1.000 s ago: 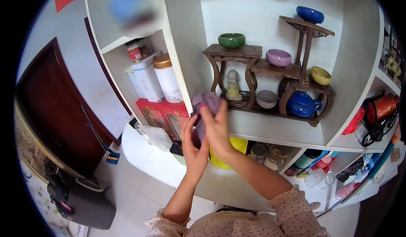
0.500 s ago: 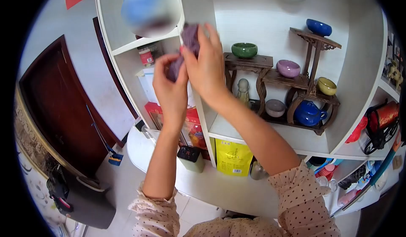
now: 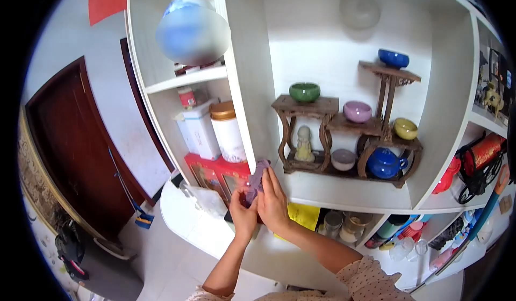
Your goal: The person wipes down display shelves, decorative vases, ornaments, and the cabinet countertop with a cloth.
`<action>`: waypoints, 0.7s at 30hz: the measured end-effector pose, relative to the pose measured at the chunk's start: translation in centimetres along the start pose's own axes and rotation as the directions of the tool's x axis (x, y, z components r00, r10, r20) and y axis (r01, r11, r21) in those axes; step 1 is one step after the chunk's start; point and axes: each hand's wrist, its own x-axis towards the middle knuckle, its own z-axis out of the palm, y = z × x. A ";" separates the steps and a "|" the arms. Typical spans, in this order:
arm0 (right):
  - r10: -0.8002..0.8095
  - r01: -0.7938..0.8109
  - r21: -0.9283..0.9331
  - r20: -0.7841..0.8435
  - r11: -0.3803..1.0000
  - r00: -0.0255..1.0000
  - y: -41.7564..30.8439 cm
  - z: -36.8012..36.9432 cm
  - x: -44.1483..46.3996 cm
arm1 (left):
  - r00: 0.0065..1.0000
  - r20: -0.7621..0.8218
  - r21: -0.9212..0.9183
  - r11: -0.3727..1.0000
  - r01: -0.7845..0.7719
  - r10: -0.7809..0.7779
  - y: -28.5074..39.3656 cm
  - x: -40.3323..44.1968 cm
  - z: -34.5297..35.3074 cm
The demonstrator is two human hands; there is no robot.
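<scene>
A crumpled purple cloth (image 3: 256, 181) is between my two hands, at the front edge of the white upright divider (image 3: 240, 113). My left hand (image 3: 244, 215) pinches the cloth's lower end. Beside it, my right hand (image 3: 273, 204) grips the cloth with its fingers pointing up along it. Part of the cloth is hidden by my fingers. Just left of the hands lies a red gift box (image 3: 207, 174), with a white canister with a gold lid (image 3: 228, 134) on top.
At right, a dark wooden stand (image 3: 312, 106) carries a green bowl (image 3: 305, 92), a pink bowl (image 3: 357, 112), a yellow bowl (image 3: 405, 129), a blue bowl (image 3: 393, 58) and a blue teapot (image 3: 384, 163). A small figurine (image 3: 304, 145) stands there too. Glass jars (image 3: 352, 228) sit below.
Both hands have moved down along the divider with the purple cloth, from the upper shelf level to near the lower shelf. The view has shifted, and the gold-lidded canister now shows.
</scene>
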 end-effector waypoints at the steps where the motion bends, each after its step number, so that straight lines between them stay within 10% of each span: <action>1: -0.075 0.076 0.031 -0.043 0.997 0.996 -0.7 -0.5 1.9 | 0.998 -0.022 -0.009 0.998 -0.065 0.065 0.9 0.5 0.1; 5: -0.181 0.233 0.195 -0.253 0.953 0.951 -4.4 -2.5 13.2 | 0.944 -0.086 -0.210 0.920 -0.330 0.319 9.0 4.1 1.0; 7: 0.018 0.069 0.428 -0.196 0.901 0.980 -5.5 -3.1 20.5 | 0.907 -0.122 -0.197 0.886 -0.420 0.403 11.2 6.0 1.5; 9: -0.083 0.173 0.184 -0.418 0.968 0.905 -5.0 -2.5 26.7 | 0.817 -0.155 0.034 0.830 -0.557 0.555 11.4 8.9 2.9; 13: 0.136 -0.039 0.272 -0.346 0.961 0.928 -5.1 -3.1 30.9 | 0.633 -0.096 0.426 0.607 -0.671 0.768 9.8 12.1 5.6; 21: -0.150 0.359 0.369 -0.488 0.857 0.860 -8.8 -3.3 32.4 | 0.681 -0.131 0.470 0.650 -0.597 0.721 9.2 11.4 5.4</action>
